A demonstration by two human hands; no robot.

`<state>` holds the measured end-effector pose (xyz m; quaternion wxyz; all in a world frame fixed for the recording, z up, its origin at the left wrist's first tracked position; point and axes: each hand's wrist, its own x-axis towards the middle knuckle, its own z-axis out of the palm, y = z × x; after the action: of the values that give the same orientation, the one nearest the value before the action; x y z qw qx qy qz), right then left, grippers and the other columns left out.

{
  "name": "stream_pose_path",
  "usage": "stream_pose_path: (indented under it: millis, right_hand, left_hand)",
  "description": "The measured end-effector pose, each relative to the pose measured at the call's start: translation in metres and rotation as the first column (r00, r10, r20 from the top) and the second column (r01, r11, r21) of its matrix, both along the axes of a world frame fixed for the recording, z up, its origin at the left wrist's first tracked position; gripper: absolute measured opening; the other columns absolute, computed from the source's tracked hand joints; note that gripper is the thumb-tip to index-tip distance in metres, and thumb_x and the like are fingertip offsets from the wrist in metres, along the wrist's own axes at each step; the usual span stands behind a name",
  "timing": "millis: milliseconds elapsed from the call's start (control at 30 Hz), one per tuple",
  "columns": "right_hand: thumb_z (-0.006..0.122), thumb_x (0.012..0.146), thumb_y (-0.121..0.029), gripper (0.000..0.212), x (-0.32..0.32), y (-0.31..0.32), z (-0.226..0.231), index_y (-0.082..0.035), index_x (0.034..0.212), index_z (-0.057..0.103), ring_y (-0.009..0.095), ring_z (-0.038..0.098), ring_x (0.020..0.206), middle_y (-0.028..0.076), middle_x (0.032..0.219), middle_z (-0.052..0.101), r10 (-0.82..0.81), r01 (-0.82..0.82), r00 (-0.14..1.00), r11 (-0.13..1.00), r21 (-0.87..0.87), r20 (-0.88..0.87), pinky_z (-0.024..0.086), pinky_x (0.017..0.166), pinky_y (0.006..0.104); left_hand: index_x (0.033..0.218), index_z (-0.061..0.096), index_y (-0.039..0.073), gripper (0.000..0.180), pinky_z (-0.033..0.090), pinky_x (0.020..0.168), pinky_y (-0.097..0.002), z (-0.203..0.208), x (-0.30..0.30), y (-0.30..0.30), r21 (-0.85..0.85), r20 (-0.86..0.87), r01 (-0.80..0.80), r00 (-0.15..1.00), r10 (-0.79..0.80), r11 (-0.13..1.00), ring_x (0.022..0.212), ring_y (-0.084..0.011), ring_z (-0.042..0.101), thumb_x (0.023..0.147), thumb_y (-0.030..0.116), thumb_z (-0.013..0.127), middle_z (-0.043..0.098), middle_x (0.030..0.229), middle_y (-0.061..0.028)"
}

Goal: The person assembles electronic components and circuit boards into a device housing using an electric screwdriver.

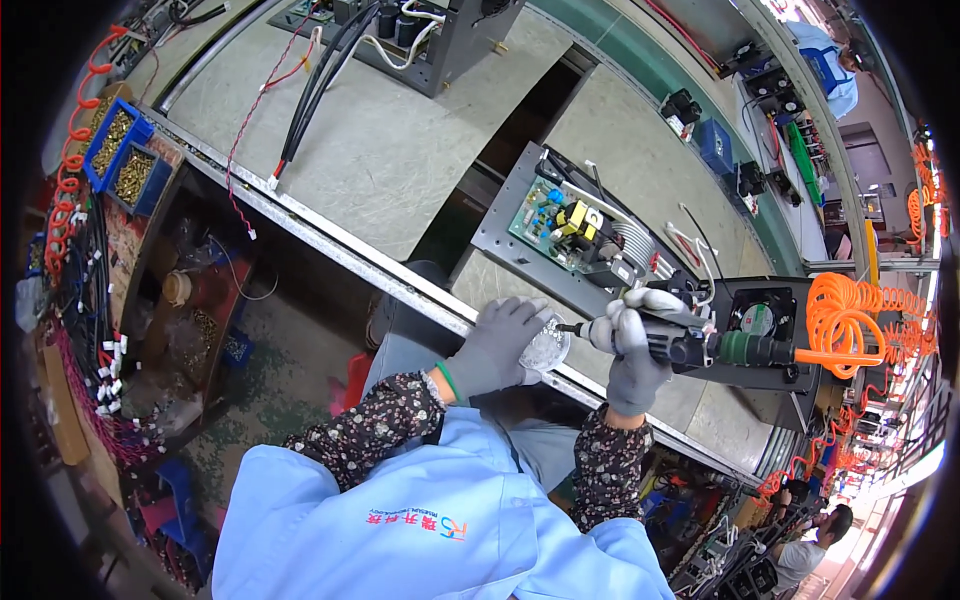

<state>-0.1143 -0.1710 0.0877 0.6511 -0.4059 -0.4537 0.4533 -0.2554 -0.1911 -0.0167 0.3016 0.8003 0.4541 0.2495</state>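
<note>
My left hand, in a grey glove, is closed around the side of a small clear dish with little metal screws in it. In my gloved right hand is a power screwdriver, held nearly level. Its bit points left and reaches the dish's rim; whether it touches a screw I cannot tell. An orange coiled hose runs from the driver's rear end. Just beyond my hands lies an open dark metal chassis with a green circuit board, a yellow transformer and a fan.
Another chassis with hanging cables stands on the conveyor at the far left. Blue bins of brass-coloured fasteners and wire bundles sit at the left. Co-workers are at the far right. The conveyor's metal edge runs before me.
</note>
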Motion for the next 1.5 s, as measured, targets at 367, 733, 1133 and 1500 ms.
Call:
stream_pose_path:
  millis: [367,733,1133,1500]
  right_hand:
    - [0.06,0.078,0.005,0.028,-0.005,-0.004,-0.021,-0.003,0.103,0.05,0.017,0.057,0.076,0.012,0.095,0.057,0.023,-0.011,0.993,0.994,-0.105,0.116,0.048,0.052,0.0264]
    - [0.063,0.075,0.004,0.029,0.014,-0.006,-0.036,-0.003,0.098,0.048,0.02,0.058,0.077,0.012,0.092,0.057,0.305,-0.318,0.9,0.948,-0.01,0.311,0.051,0.064,0.0323]
    - [0.063,0.073,0.007,0.033,-0.004,-0.004,-0.031,0.0,0.104,0.052,0.018,0.059,0.072,0.013,0.087,0.06,0.023,-0.017,0.973,0.999,-0.031,0.229,0.051,0.061,0.0306]
    - [0.063,0.072,0.009,0.027,0.011,-0.018,-0.035,0.0,0.095,0.055,0.018,0.059,0.087,0.012,0.092,0.061,0.273,-0.269,0.948,0.962,-0.05,0.165,0.047,0.081,0.0311]
  left_hand:
    - [0.128,0.041,0.008,0.084,0.032,0.094,-0.042,-0.005,0.001,-0.002,0.048,0.004,-0.015,1.0,0.015,0.999,0.114,-0.0274,0.042,0.058,0.04,0.075,0.044,0.125,-0.0097]
    - [0.127,0.042,0.008,0.084,0.033,0.093,-0.0414,-0.006,-0.001,0.001,0.074,0.002,-0.009,1.0,0.009,0.997,0.113,-0.0268,0.042,0.057,0.041,0.075,0.045,0.124,-0.0088]
    - [0.125,0.044,0.008,0.082,0.034,0.091,-0.0408,-0.005,0.001,-0.001,0.069,0.031,-0.019,0.999,0.017,0.997,0.11,-0.0262,0.043,0.056,0.038,0.075,0.046,0.121,-0.0082]
    - [0.122,0.046,0.006,0.079,0.032,0.095,-0.0401,0.001,-0.002,0.004,0.047,0.01,0.009,1.0,-0.009,0.999,0.112,-0.0253,0.043,0.057,0.039,0.076,0.048,0.119,-0.0085]
